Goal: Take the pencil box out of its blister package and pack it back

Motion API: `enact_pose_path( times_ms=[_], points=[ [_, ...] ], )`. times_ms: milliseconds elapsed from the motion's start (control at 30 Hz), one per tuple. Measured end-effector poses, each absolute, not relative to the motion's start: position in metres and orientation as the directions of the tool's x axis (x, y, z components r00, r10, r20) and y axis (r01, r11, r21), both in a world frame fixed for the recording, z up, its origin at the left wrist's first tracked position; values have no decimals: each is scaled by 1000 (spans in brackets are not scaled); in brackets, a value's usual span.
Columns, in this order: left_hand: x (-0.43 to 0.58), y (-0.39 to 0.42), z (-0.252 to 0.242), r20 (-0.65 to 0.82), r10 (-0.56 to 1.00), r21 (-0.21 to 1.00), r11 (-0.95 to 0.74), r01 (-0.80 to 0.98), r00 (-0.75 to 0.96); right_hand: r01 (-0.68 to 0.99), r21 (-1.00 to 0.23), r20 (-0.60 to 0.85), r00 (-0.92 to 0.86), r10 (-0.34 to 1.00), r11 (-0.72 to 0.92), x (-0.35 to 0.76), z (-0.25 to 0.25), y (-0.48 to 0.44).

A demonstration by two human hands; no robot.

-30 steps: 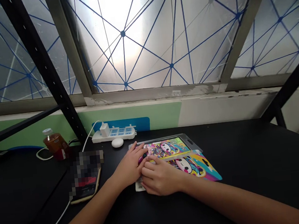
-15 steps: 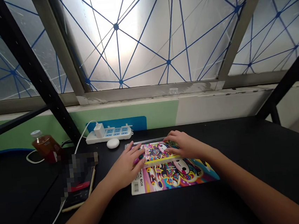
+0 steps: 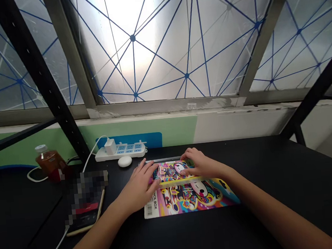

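Note:
A colourful cartoon-printed pencil box (image 3: 172,172) lies on the black table (image 3: 277,184), inside a clear plastic package. In front of it lies a flat printed card (image 3: 187,198) with the words "PENCIL BOX" on its left end. My left hand (image 3: 139,184) rests on the left end of the box, fingers curled over it. My right hand (image 3: 202,165) grips the right end of the box, fingers bent over its far edge. Both hands hold the box low over the table.
A white power strip (image 3: 118,150) with a plugged charger sits by the wall. A small white oval case (image 3: 124,161) lies in front of it. At the left stand a bottle of brown drink (image 3: 48,162) and a phone (image 3: 84,210) on a white cable.
My right hand left the near card and moved up to the right end of the box. The card, now uncovered, lies flat. The view shifted slightly.

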State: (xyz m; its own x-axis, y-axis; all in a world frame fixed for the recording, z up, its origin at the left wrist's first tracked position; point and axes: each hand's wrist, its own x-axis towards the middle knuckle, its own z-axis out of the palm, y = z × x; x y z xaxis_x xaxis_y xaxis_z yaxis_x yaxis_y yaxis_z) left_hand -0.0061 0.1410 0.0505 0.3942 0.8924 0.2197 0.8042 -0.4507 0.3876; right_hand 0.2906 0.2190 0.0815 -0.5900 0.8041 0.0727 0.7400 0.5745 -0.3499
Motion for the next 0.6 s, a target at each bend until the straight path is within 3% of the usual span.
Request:
enact_pose_path(
  times_ms=[367, 600],
  points=[
    [-6, 140, 48, 354, 881, 382, -442, 812, 313, 753, -315, 133, -567, 813, 577, 288, 87, 213],
    [-6, 141, 48, 488, 850, 436, -434, 789, 198, 776, -181, 251, -558, 791, 605, 280, 95, 201]
  ],
)
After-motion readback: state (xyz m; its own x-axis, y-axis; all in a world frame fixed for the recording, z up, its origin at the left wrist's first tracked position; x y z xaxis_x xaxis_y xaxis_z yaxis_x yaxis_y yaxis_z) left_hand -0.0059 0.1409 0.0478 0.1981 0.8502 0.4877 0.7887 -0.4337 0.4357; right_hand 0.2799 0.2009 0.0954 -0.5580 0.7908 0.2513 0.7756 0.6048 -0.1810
